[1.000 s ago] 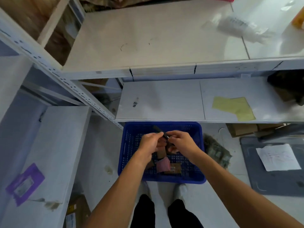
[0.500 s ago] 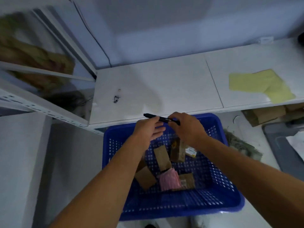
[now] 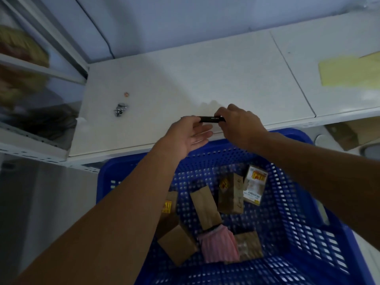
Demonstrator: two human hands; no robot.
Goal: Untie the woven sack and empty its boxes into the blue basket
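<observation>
Hands (image 3: 236, 124) risen, grip on pen (image 3: 211, 119)

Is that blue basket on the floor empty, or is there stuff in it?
Not empty. The blue basket holds several brown boxes scattered across its bottom, plus a pink pleated item. Much of its floor is bare.

Both arms reach forward; right hand (image 3: 239, 125) pinches, left hand (image 3: 190, 133) lies open-palmed.
</observation>
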